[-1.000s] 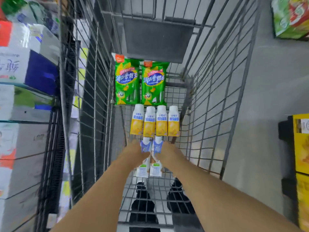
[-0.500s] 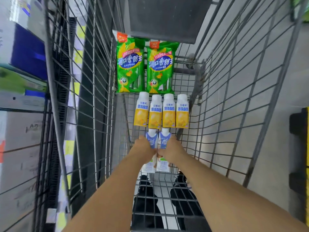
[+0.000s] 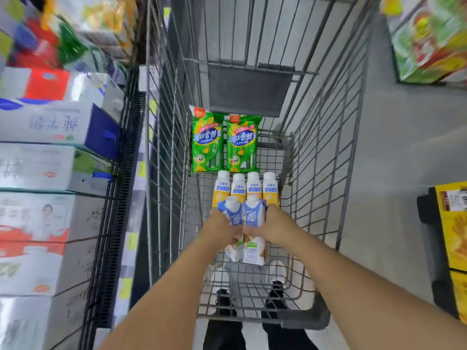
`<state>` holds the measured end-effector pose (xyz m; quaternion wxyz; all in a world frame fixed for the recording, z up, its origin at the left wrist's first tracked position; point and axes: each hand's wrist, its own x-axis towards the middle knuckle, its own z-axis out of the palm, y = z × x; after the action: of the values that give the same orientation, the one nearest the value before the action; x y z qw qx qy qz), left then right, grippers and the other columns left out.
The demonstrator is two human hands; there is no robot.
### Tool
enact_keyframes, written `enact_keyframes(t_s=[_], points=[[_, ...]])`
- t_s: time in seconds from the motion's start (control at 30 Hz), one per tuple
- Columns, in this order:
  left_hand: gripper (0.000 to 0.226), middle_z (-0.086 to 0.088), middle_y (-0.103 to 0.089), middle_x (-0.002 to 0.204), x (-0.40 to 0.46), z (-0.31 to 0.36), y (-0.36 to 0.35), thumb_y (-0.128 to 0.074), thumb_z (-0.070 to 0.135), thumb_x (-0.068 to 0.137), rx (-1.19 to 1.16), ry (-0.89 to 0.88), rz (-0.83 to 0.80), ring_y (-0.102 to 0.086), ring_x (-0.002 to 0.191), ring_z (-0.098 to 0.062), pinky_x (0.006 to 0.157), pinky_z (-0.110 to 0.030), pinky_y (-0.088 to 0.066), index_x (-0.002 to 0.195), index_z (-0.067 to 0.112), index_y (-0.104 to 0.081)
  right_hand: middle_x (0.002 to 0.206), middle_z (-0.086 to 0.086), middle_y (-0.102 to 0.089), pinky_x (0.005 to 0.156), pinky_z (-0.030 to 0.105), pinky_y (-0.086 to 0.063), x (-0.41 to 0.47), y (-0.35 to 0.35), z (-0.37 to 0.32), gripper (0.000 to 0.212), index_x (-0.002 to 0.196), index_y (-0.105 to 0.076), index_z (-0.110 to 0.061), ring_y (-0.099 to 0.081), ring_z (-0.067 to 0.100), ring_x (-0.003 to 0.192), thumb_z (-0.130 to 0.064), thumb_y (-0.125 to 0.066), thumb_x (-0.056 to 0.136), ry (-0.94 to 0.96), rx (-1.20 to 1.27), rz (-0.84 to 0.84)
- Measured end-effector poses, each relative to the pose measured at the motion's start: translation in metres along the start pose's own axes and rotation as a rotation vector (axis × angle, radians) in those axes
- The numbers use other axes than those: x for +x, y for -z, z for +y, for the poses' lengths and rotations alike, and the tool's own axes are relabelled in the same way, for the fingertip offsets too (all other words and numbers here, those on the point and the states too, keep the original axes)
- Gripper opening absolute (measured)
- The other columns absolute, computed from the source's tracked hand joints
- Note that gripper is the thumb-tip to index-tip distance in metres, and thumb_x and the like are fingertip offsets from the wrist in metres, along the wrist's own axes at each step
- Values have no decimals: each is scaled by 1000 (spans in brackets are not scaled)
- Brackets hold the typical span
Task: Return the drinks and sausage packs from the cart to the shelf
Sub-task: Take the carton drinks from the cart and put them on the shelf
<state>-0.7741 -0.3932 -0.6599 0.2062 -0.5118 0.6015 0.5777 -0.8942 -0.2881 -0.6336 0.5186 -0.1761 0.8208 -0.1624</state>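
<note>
Both arms reach down into the wire shopping cart (image 3: 316, 173). My left hand (image 3: 218, 229) grips a blue-and-white drink carton (image 3: 232, 214), and my right hand (image 3: 274, 227) grips a second blue-and-white drink carton (image 3: 254, 214) beside it. Both cartons are lifted a little above the cart floor and overlap the row behind. Several white-and-yellow yogurt bottles (image 3: 246, 188) lie side by side past them. Two green sausage packs (image 3: 225, 144) lie flat at the cart's far end.
The shelf (image 3: 111, 223) on the left is stacked with white, blue and red boxed cartons (image 3: 50, 122). Colourful boxes (image 3: 429, 39) stand at the upper right and a yellow display (image 3: 452, 223) at the right. Grey floor lies to the cart's right. My dark shoes (image 3: 225, 306) show below.
Both hands have raised the two blue-and-white cartons off the cart floor, so they now cover the lower part of the yogurt bottles. My view has tilted up.
</note>
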Motion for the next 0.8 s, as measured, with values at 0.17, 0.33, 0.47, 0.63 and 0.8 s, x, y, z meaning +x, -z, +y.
enact_keyframes(t_s=[0.17, 0.33, 0.47, 0.63, 0.8], points=[[46, -12, -73, 101, -88, 71, 66, -78, 25, 74, -93, -233, 5, -71, 73, -22, 61, -33, -58, 111, 11, -54, 92, -8, -70, 69, 19, -55, -87, 70, -80, 37, 88, -58, -25, -63, 0, 76, -28, -89, 69, 156, 46, 104], [30, -10, -76, 89, -205, 128, 133, -80, 16, 72, -181, -445, 83, -70, 68, -25, 76, -47, -61, 96, 16, -63, 107, -7, -63, 80, 28, -52, -186, 127, -167, 74, 122, -51, -16, -63, 13, 97, -38, -92, 64, 368, -89, 202], [42, -8, -76, 98, -291, 148, 179, -82, 18, 72, -207, -539, 191, -74, 79, -23, 76, -45, -61, 109, 17, -62, 119, -3, -66, 90, 39, -55, -246, 147, -230, 79, 128, -50, -19, -65, 16, 104, -39, -91, 63, 579, -182, 200], [55, 0, -72, 104, -418, 130, 221, -85, 25, 72, -219, -586, 521, -71, 92, -21, 81, -48, -60, 121, 25, -59, 114, -7, -64, 79, 29, -53, -329, 144, -294, 69, 121, -52, -24, -63, 14, 101, -34, -91, 65, 881, -233, 161], [49, 2, -72, 106, -528, 61, 221, -83, 19, 76, -320, -538, 804, -71, 94, -20, 84, -47, -60, 118, 25, -57, 115, -10, -61, 79, 25, -49, -404, 103, -325, 74, 132, -48, -26, -61, 11, 100, -35, -88, 71, 1118, -287, -23]])
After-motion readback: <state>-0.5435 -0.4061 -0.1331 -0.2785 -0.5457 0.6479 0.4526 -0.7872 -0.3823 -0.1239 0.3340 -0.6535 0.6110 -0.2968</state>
